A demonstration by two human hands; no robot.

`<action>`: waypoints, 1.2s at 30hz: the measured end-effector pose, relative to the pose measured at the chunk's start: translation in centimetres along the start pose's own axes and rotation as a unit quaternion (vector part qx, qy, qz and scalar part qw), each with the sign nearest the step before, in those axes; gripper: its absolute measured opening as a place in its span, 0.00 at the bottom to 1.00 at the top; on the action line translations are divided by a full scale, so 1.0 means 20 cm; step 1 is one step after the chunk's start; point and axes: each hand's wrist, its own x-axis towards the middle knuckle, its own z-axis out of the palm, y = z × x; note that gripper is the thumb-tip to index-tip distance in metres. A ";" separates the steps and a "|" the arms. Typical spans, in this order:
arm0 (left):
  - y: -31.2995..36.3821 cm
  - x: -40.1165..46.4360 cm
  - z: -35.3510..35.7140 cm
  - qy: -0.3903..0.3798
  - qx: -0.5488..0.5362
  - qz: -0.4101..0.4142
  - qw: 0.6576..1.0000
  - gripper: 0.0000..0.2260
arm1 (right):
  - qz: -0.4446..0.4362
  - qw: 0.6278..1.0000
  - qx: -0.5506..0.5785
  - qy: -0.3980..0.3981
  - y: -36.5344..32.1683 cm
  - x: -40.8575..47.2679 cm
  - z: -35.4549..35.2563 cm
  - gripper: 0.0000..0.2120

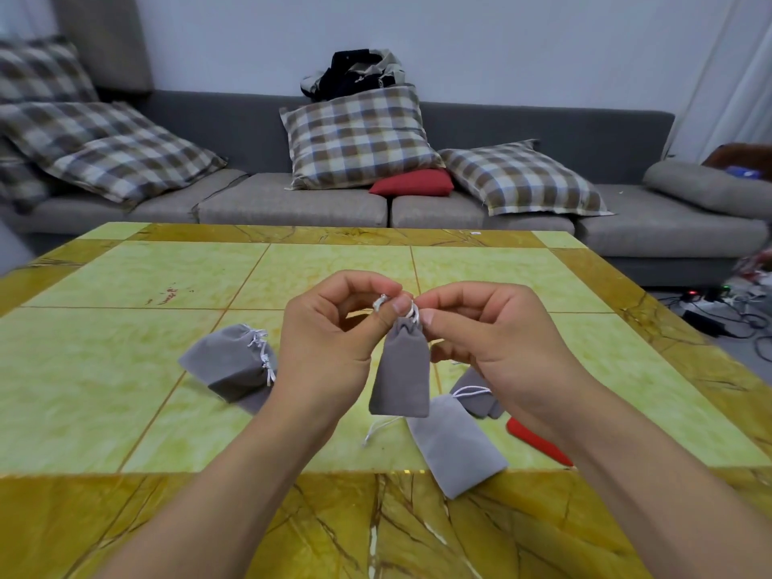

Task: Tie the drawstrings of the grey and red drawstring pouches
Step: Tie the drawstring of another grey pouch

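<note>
Head view: left hand (330, 340) and right hand (480, 336) pinch the cords (411, 313); pouch (401, 369) dangling below could slip the knot loose.

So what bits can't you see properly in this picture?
All in the head view:
- Red pouch: mostly hidden under the right forearm, so its drawstring cannot be seen.
- Knot on the held grey pouch: covered by the fingertips of the left hand and right hand; tied or not, I cannot tell.
- Darker grey pouch: half behind the right hand.
- Pile of clothes on the sofa: too small to tell apart.
</note>
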 end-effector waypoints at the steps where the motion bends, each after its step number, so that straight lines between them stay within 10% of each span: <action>1: 0.00 0.00 0.00 0.008 0.004 0.008 1.000 0.05 | 0.022 1.000 0.020 -0.008 0.00 0.00 0.00 0.04; 12: 0.04 -0.04 0.02 0.004 0.052 0.084 0.995 0.09 | 0.201 0.956 0.186 -0.104 0.03 -0.01 -0.01 0.16; 27: 0.01 -0.03 0.04 -0.011 -0.085 -0.071 0.994 0.09 | -0.138 0.975 -0.176 0.004 0.02 0.01 -0.04 0.05; 36: 0.01 -0.05 0.07 0.021 -0.155 -0.109 0.982 0.06 | -0.153 0.954 -0.246 0.071 0.02 0.03 -0.01 0.10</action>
